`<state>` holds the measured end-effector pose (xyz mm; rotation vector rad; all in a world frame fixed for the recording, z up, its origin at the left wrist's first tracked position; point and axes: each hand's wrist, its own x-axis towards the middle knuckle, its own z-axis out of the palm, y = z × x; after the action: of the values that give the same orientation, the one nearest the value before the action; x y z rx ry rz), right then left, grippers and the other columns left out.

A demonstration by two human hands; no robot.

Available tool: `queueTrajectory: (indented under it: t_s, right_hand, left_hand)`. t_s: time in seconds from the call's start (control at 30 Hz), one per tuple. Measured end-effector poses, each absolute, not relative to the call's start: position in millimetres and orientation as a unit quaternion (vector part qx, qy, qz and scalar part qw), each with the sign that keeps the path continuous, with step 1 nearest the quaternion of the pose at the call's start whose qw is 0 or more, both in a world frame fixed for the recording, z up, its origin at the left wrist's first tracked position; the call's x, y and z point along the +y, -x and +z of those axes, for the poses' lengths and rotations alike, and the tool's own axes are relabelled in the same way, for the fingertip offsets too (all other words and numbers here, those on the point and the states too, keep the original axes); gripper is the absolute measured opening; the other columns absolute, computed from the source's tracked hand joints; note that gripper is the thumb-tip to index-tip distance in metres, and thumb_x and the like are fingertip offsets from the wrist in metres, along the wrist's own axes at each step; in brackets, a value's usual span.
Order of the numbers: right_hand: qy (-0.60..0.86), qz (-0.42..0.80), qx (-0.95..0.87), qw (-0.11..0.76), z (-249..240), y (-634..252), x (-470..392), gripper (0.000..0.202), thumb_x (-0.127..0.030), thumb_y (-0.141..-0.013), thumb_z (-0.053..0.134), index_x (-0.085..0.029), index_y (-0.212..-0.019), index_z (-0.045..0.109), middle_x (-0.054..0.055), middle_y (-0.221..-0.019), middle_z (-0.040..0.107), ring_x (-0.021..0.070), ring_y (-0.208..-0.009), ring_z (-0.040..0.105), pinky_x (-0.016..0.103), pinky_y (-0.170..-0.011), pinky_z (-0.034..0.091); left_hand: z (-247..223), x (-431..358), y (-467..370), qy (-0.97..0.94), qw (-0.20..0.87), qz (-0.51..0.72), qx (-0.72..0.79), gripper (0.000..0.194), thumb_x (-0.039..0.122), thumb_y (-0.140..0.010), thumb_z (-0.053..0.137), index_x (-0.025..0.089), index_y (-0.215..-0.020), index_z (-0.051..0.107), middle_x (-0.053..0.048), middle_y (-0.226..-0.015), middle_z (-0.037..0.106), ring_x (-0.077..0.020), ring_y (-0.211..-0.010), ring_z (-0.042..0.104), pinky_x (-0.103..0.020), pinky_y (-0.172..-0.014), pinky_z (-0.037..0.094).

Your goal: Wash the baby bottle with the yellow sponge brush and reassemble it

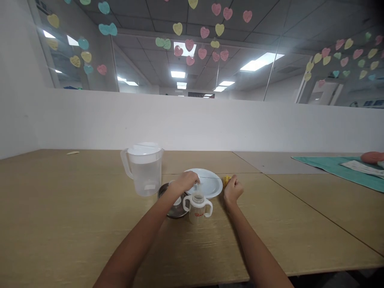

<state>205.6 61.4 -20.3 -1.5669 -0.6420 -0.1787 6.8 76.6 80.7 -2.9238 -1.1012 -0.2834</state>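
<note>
A clear baby bottle (197,214) with two white handles and red print stands upright and uncapped on the table. My left hand (188,181) is over it, fingers pinched together and pointing down; a faint pale bit shows under the fingertips, too blurred to name. Behind the bottle lies a white plate (211,185). A steel bowl (177,213) with white parts in it is partly hidden by my left forearm. To the right of the plate, my right hand (234,190) is closed in a fist beside a small yellow object (226,181), which it partly covers.
A lidded translucent pitcher (147,176) stands left of the bowl. Farther right, a green cloth (330,165) carries a white cloth and a reddish object (372,157). A thin pale piece (73,153) lies at the back left. A white wall (192,124) borders the table.
</note>
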Motion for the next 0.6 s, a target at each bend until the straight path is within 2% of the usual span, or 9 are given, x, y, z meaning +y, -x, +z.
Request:
queueTrajectory:
  t_s: [0.1,0.3,0.43,0.6]
  right_hand:
    - [0.691,-0.07,-0.264,0.669,-19.3,-202.3,60.7,0.054,-0.051,-0.086,0.028,-0.02,-0.044,0.043,0.003,-0.043,0.049,0.0122,-0.045,0.038,0.027,-0.049,0.023]
    - [0.683,-0.053,-0.284,0.672,-18.5,-200.3,60.3,0.054,-0.05,-0.086,0.028,-0.02,-0.044,0.043,0.002,-0.042,0.049,0.0123,-0.045,0.038,0.026,-0.05,0.024]
    - [0.689,-0.038,-0.284,0.665,-20.0,-201.7,60.6,0.054,-0.049,-0.086,0.028,-0.02,-0.044,0.045,0.003,-0.043,0.051,0.0132,-0.047,0.041,0.026,-0.052,0.027]
    - [0.701,-0.037,-0.296,0.648,-22.3,-204.3,61.6,0.052,-0.047,-0.085,0.029,-0.02,-0.045,0.048,0.004,-0.046,0.054,0.0141,-0.048,0.042,0.027,-0.053,0.027]
  left_hand:
    - [92.4,78.4,-1.6,0.93,-0.01,-0.155,-0.333,0.025,0.016,-0.084,0.045,0.019,-0.093,0.068,-0.006,-0.094,0.069,-0.0169,-0.087,0.061,-0.023,-0.072,0.042]
    - [138.2,57.7,9.6,0.868,-0.069,-0.404,-0.281,0.025,0.026,-0.088,0.042,0.016,-0.09,0.064,-0.003,-0.08,0.067,-0.0133,-0.073,0.059,-0.021,-0.069,0.042]
    - [160.4,31.1,16.8,0.867,-0.13,-0.412,-0.249,0.022,0.025,-0.085,0.045,0.016,-0.087,0.065,-0.001,-0.075,0.065,-0.0107,-0.066,0.057,-0.02,-0.065,0.041]
    - [165.7,11.3,17.6,0.907,-0.132,-0.34,-0.209,0.023,0.024,-0.086,0.043,0.017,-0.09,0.065,0.0,-0.073,0.063,-0.0099,-0.064,0.053,-0.02,-0.061,0.037]
